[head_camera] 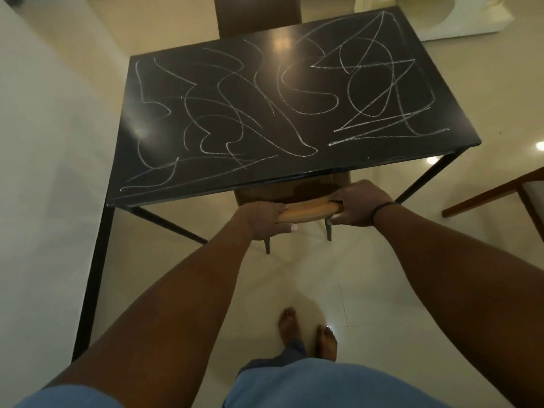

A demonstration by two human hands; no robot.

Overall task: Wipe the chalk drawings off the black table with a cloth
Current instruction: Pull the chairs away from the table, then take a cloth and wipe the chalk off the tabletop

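Gripping the curved wooden top rail (306, 212) of a chair, both hands hold it at opposite ends. The left hand (263, 220) has its fingers (272, 208) curled over the upper edge of the rail, with the thumb underneath. The right hand (360, 203) grips the other end the same way, its fingers (341, 198) wrapped over the rail and the thumb tip showing below. A dark band (382, 208) circles the right wrist.

The chair (288, 191) stands pushed under the near edge of the tabletop (294, 33), so that its brown seat is mostly hidden and only two dark rear legs show beneath the hands. The tabletop is black, glossy and rectangular, carried on a thin black frame. White chalk drawings (265, 107) cover almost its whole surface: looping curves on the left and middle, angular zigzags and triangles on the right.

A second brown chair (259, 16) stands at the far edge of the tabletop. Part of a wooden piece of furniture (497, 192) shows at the right edge of the view. The floor (382, 275) is pale glossy tile. The person stands barefoot (290, 322) on it, in blue clothing.
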